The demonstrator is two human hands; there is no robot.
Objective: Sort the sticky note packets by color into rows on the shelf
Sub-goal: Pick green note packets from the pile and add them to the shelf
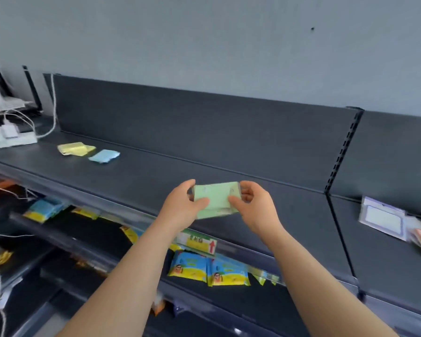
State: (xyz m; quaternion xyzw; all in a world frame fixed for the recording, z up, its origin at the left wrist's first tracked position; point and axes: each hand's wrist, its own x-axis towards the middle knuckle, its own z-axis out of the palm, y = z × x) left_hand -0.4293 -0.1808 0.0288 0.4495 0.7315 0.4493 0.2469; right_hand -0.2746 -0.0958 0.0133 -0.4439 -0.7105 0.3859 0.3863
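Observation:
A green sticky note packet is held above the front part of the dark shelf. My left hand grips its left edge, thumb on top. My right hand pinches its right edge. More green packets seem stacked beneath it, partly hidden by my fingers. Far back on the left of the shelf lie yellow packets and, just right of them, a blue packet, close together but apart.
A white power strip with cables sits at the shelf's left end. Label sheets and cards lie on the neighbouring shelf section to the right. Lower shelves hold blue and yellow wipe packs.

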